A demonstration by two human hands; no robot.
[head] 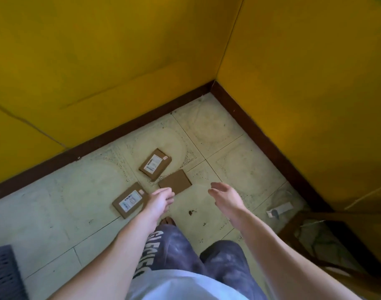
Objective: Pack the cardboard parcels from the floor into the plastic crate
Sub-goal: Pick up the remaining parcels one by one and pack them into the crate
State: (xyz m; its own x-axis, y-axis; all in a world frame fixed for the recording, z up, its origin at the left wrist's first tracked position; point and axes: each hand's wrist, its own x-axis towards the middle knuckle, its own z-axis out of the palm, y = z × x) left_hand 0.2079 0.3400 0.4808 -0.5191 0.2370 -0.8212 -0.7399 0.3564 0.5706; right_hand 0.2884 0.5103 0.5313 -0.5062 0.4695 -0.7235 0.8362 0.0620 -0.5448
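Three flat cardboard parcels lie on the tiled floor near the room's corner. The far parcel (155,163) shows a white label. A plain parcel (175,182) with no label lies just in front of it. The near-left parcel (130,200) also carries a label. My left hand (161,199) hovers between the near-left and the plain parcel, fingers loosely curled, holding nothing. My right hand (227,197) hangs open to the right of the plain parcel, apart from it. A corner of the dark grey plastic crate (3,276) shows at the bottom left.
Yellow walls with a dark skirting board (260,135) close the corner behind the parcels. A wooden glass-topped table (328,239) stands at the right. A small white object (279,210) lies on the floor beside it. My bare foot (168,220) stands just behind the parcels.
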